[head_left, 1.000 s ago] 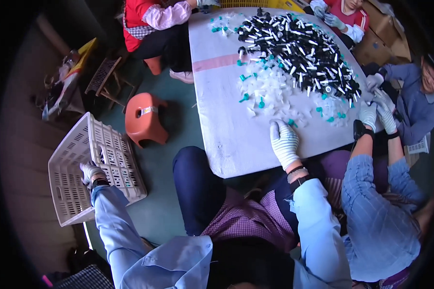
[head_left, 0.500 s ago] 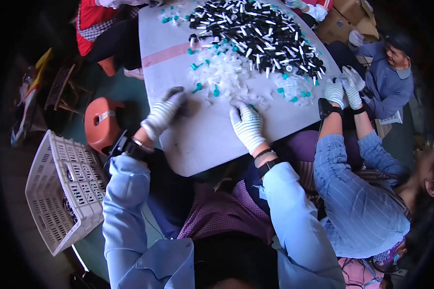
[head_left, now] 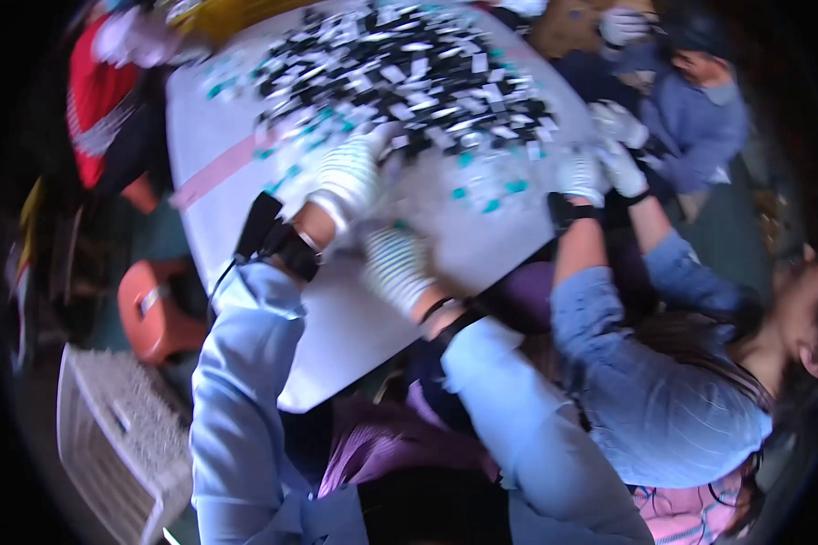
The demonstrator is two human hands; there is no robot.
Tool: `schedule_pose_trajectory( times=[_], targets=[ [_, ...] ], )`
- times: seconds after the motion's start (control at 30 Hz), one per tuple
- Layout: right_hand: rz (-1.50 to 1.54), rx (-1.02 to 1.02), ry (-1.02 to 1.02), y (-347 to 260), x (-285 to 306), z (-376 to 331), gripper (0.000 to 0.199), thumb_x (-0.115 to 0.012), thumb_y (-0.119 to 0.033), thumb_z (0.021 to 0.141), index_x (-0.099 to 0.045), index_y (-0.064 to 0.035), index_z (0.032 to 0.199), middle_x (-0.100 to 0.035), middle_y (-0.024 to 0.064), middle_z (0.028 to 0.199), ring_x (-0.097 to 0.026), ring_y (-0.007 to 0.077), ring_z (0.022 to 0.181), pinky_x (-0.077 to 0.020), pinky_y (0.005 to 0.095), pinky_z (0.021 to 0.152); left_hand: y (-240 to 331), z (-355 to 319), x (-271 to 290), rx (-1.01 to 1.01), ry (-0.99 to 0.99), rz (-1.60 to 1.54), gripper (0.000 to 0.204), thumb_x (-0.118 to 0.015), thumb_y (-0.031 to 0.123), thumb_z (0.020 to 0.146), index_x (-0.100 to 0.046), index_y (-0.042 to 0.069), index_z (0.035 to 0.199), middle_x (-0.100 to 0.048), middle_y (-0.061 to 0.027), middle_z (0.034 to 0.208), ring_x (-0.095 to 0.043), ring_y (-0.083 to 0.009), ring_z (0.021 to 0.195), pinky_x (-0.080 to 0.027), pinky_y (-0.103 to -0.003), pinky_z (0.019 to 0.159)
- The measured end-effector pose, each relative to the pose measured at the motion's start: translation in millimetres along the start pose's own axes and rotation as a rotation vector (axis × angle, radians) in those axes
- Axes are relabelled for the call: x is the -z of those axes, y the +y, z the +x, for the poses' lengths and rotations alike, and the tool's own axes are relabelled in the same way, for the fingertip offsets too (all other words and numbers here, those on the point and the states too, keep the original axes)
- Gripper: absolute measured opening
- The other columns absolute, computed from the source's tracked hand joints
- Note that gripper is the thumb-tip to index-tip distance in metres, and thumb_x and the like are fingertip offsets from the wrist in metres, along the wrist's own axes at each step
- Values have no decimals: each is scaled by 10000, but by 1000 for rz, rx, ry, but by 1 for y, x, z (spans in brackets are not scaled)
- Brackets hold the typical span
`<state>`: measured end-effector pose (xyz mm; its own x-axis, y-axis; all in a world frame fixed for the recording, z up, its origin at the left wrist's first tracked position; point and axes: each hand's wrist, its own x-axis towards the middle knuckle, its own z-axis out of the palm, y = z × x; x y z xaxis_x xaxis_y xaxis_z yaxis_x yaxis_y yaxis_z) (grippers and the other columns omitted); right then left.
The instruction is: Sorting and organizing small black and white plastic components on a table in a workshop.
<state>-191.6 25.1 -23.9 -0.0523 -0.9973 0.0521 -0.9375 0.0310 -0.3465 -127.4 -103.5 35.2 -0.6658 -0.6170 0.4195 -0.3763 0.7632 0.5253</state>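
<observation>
My left hand (head_left: 347, 180), in a white striped glove, reaches over the near edge of a heap of small black parts with white stems (head_left: 409, 77). Its fingers are smeared by motion, so whether they hold anything is unclear. Just below it, over the grey-white table (head_left: 336, 336), is my right hand (head_left: 396, 265), gloved alike, its fingers blurred too. A bit of teal shows by its fingertips. Translucent whitish pieces (head_left: 427, 186) lie beside the hands, with small teal parts (head_left: 491, 195) scattered among them.
A co-worker's gloved hands (head_left: 600, 173) are at the table's right edge; another person (head_left: 695, 118) sits beyond. Someone in red (head_left: 91, 109) is at the far left. An orange stool (head_left: 154, 309) and a white plastic crate (head_left: 127, 427) stand left of the table.
My left hand has swung right and forward to the heap. My right hand has drawn left and nearer to me. The whole view has shifted and blurred.
</observation>
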Motion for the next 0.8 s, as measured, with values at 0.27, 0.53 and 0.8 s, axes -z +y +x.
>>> schedule_pose_trajectory(
  times=[0.27, 0.53, 0.8],
  targets=[
    [5, 107, 58, 2, -18, 4, 238, -534, -247, 830, -670, -92, 709, -644, 130, 663, -636, 307, 609, -490, 450, 589, -5, 64, -64, 188, -301, 392, 621, -599, 240, 847, -375, 174, 1423, -503, -167, 1339, -550, -339, 1162, -438, -455, 984],
    [137, 60, 241, -6, -1, 4, 207, -572, -275, 809, -661, -105, 731, -670, 130, 734, -657, 306, 731, -493, 422, 679, 10, 31, -28, 42, 63, 132, 376, -690, 214, 797, -547, 120, 1131, -574, -177, 1058, -609, -392, 896, -501, -467, 754],
    [-106, 32, 177, 26, -41, 13, 225, -586, -290, 791, -692, -94, 817, -696, 139, 810, -669, 300, 757, -496, 433, 738, 54, -82, 25, 41, 70, -176, 214, -696, 217, 812, -565, 62, 879, -588, -107, 712, -591, -299, 604, -479, -381, 588]
  ],
)
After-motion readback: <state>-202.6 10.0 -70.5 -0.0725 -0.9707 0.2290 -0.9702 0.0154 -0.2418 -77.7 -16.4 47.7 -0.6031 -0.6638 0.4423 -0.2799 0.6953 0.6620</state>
